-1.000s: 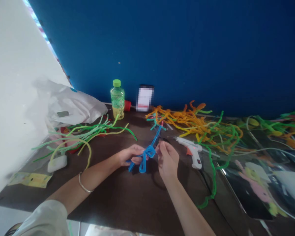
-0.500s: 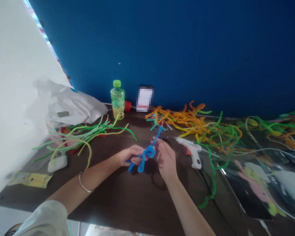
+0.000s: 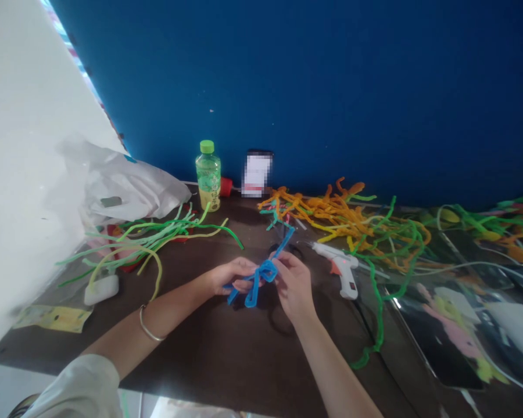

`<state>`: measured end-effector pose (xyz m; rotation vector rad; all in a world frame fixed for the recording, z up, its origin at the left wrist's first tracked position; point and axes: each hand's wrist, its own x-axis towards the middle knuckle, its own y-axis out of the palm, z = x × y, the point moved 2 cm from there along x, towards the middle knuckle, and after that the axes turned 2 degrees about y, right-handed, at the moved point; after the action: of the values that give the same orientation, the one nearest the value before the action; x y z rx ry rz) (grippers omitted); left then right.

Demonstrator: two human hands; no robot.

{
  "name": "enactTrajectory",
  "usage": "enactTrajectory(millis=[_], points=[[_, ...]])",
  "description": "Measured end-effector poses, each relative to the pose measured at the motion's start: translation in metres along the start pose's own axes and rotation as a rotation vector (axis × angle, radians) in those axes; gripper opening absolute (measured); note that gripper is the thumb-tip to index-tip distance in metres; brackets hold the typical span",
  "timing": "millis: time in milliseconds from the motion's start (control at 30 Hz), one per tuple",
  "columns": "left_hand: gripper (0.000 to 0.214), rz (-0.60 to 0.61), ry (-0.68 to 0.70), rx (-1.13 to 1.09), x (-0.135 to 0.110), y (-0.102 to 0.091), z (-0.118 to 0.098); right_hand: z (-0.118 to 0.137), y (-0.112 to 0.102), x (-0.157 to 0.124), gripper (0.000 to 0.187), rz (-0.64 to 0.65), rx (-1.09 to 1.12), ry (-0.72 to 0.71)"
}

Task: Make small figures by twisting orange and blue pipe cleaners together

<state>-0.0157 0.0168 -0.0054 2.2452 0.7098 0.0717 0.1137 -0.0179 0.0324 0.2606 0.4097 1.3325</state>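
A blue pipe cleaner (image 3: 252,295), bent into a loop with several legs, is held above the middle of the dark table. My left hand (image 3: 235,275) pinches it from the left, with bent ends sticking out below the fingers. On the other side, my right hand (image 3: 293,283) has thumb and fingers closed on the right edge of the loop. One long blue end slants up and away past the right fingertips. Fingers hide part of the bends.
A white glue gun (image 3: 342,266) lies right of my hands, its black cord trailing forward. Orange pipe cleaners (image 3: 326,212) heap behind it; green ones (image 3: 169,232) lie at left. A green-capped bottle (image 3: 208,180) and a phone (image 3: 256,174) stand at the back. A tablet (image 3: 440,339) lies right.
My right hand's fingers have come down and closed on the loop's right side. The long blue end has tilted a little to the right. My left hand keeps its grip.
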Motion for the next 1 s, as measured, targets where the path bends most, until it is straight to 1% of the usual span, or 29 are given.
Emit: enactTrajectory(millis=[267,433,667,833,900,1000], points=[[0.029,0.005,0.001,0.02,-0.0017,0.0075,-0.0043,-0.0031,-0.0029,0.0016,0.019,-0.014,0.013,0.012],[0.029,0.033,0.003,0.015,-0.0021,0.0106,-0.0057,-0.0038,-0.0039,0.0017,0.018,-0.011,0.034,0.019],[0.028,0.054,0.0,0.019,-0.0019,0.0095,-0.0049,-0.0026,-0.0064,0.0014,0.017,-0.005,0.01,0.005],[0.03,0.014,0.006,0.031,-0.0017,0.0084,-0.0052,0.0,-0.0056,0.0013,0.016,0.043,-0.001,0.007],[0.03,0.0,0.001,0.034,-0.0018,0.0081,-0.0053,-0.0003,-0.0056,0.0015,0.014,0.044,-0.002,0.015],[0.03,0.025,0.006,0.021,-0.0017,0.0086,-0.0054,-0.0017,-0.0068,0.0019,0.012,0.028,-0.002,0.014]])
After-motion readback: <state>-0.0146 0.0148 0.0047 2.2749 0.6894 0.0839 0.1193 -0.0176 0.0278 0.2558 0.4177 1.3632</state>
